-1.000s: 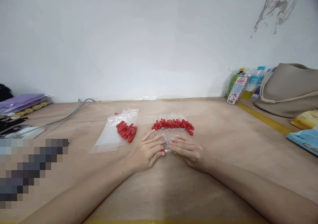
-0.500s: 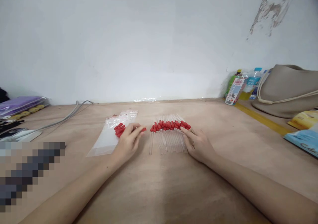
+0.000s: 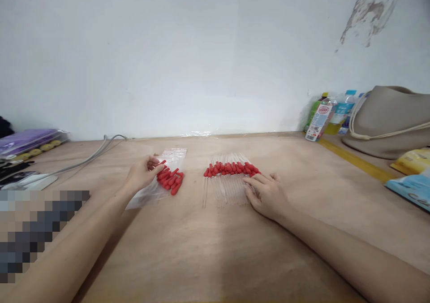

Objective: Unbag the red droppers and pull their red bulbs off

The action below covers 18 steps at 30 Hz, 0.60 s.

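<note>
My left hand (image 3: 144,172) is at the left, its thumb and forefinger closed on a red rubber dropper bulb (image 3: 163,162). Just beside it lies a pile of loose red bulbs (image 3: 171,182), partly on a clear zip bag (image 3: 148,197). Farther right, thin clear dropper tubes (image 3: 231,191) lie side by side, with a row of red bulbs (image 3: 228,168) across their middle. At the right end of that row my right hand (image 3: 268,193) rests, fingers bent and tips together at the tubes; whatever they grip is too small to make out.
Grey cables (image 3: 90,155) and purple packs (image 3: 27,141) lie at the left. Drink bottles (image 3: 341,112), a carton (image 3: 317,123) and a grey-beige bag (image 3: 389,119) stand back right. Yellow tape (image 3: 359,162) runs along the wooden table (image 3: 215,249), by blue and yellow packets (image 3: 410,188).
My left hand has moved left from near the row back to the loose bulbs, uncovering more of the pile. My right hand stays by the row's right end, fingers slightly lower.
</note>
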{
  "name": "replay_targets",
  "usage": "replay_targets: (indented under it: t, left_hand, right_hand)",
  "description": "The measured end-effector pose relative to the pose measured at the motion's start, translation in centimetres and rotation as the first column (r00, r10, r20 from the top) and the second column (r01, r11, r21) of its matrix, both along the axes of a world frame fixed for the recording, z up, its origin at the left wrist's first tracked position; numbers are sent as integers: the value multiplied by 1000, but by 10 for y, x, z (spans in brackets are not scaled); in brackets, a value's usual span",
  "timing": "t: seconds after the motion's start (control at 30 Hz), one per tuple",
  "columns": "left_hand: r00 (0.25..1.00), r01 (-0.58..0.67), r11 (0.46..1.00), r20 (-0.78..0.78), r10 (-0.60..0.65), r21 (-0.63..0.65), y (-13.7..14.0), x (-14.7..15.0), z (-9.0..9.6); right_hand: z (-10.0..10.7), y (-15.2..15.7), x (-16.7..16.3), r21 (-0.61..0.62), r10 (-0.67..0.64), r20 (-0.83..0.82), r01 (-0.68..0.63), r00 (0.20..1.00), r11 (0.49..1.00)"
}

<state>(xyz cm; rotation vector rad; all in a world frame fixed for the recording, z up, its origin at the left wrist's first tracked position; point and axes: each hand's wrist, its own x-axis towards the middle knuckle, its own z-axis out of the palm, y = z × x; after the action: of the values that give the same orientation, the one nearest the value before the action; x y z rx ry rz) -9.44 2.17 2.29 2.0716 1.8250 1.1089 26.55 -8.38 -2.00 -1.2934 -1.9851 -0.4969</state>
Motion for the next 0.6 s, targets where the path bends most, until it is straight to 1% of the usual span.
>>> replay_targets:
  t: [0.17, 0.23, 0.27, 0.3, 0.37, 0.43, 0.47, 0.53, 0.6]
  left_hand:
    - [998, 63, 997, 10, -63, -54, -2, 2, -2]
    - [998, 56, 997, -10, -56, -55, -4, 3, 0]
    - [999, 31, 999, -34, -32, -45, -4, 3, 2]
    - [998, -4, 1000, -63, 3, -24, -5, 4, 3]
    - [990, -82, 995, -108, 88, 59, -7, 6, 6]
    - [983, -105, 980, -133, 128, 170, -11, 13, 8]
    - [981, -77, 972, -155, 113, 223, -14, 19, 9]
    - [971, 51, 953, -238, 23, 299, -21, 35, 9]
    - [933, 216, 929, -345, -106, 301, -29, 57, 7]
  right_hand:
    - [-1, -2, -1, -42, 46, -2, -46, 999, 998]
    - [0, -3, -1, -67, 54, -1, -54, 999, 996]
    - [0, -3, -1, -77, 54, 1, -54, 999, 996]
    - [0, -4, -1, -87, 54, 4, -54, 999, 995]
    - [1, -5, 0, -107, 56, 12, -54, 998, 993]
    - [3, -5, 0, -127, 60, 15, -57, 998, 990]
    - [3, -5, 0, -133, 64, 15, -61, 998, 989]
    - [4, -6, 0, -140, 80, 15, -77, 997, 987]
    - [4, -5, 1, -145, 102, 20, -98, 995, 985]
